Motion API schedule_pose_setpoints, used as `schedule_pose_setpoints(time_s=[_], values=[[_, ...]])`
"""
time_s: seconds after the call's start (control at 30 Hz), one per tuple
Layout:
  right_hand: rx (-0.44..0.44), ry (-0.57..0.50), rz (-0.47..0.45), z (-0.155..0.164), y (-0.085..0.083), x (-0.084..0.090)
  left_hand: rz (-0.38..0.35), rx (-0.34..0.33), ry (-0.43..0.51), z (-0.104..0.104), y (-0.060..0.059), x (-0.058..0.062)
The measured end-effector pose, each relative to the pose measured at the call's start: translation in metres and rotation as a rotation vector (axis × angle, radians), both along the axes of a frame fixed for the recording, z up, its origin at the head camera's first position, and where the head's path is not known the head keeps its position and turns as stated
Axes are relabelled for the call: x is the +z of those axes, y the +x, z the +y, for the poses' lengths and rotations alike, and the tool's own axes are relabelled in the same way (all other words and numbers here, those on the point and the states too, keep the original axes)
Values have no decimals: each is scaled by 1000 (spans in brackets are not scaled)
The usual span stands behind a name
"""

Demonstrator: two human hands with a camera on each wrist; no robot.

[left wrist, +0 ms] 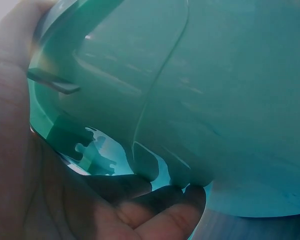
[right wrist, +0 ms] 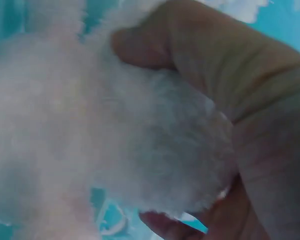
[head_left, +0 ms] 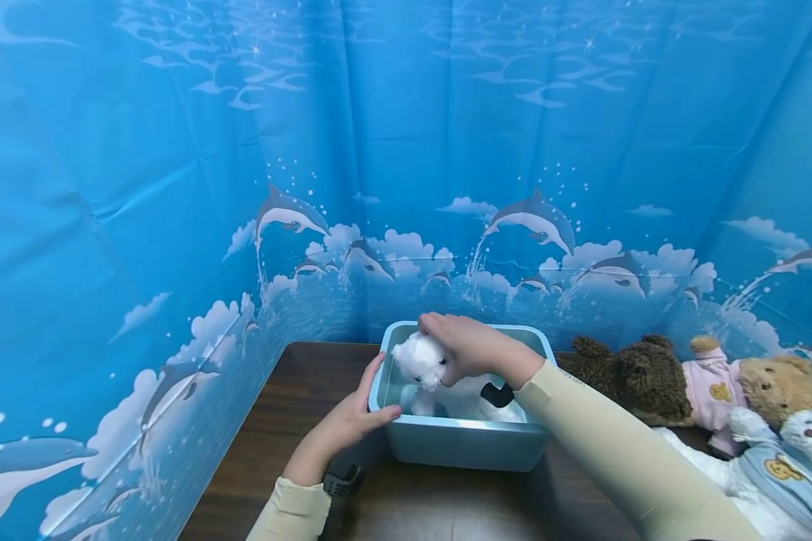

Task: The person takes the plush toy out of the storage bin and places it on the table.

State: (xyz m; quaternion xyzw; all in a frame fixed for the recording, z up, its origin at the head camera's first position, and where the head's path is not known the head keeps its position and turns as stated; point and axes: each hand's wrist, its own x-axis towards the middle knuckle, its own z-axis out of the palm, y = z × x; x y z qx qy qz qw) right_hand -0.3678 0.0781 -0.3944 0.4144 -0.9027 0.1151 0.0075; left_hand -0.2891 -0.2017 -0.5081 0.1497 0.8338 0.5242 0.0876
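Your right hand point(head_left: 470, 347) has its grip closed over the head of one white plush toy point(head_left: 421, 362), fingers curled into the fur; in the right wrist view the fingers point(right wrist: 155, 42) sink into the white pile point(right wrist: 115, 150). The toy sits upright inside one light blue plastic tub point(head_left: 460, 445), near the tub's left wall. Your left hand point(head_left: 352, 421) grips the left rim of the same tub, thumb hooked over the edge and fingers down the outer wall; in the left wrist view the fingertips point(left wrist: 165, 220) curl under the tub's teal wall point(left wrist: 215, 100). One dark watch point(head_left: 341, 481) sits on your left wrist, and both arms wear cream sleeves. The tub stands on one dark wooden desk point(head_left: 298, 406). To the right of the tub, three more plush toys lie on the desk: one dark brown bear point(head_left: 632, 376), one tan bear in a pink top point(head_left: 751, 387), and one white bear in a blue top point(head_left: 785, 458). One blue backdrop point(head_left: 406, 150) printed with dolphins and clouds encloses the desk on three sides
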Motion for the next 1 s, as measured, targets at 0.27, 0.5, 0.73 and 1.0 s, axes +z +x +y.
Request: schedule_pose_setpoints(time_s=[0.27,0.5,0.73,1.0], values=[[-180,-226,223,22,19,17,-2,2,-14,0,0,-1],[-332,-383,326,38,42,22,6,-4,8,1,-2,0],[-484,-673,385,61,62,10,12,0,-1,4,-2,2],[-464,-884,559,77,94,1,5,15,-10,2,-3,-2]])
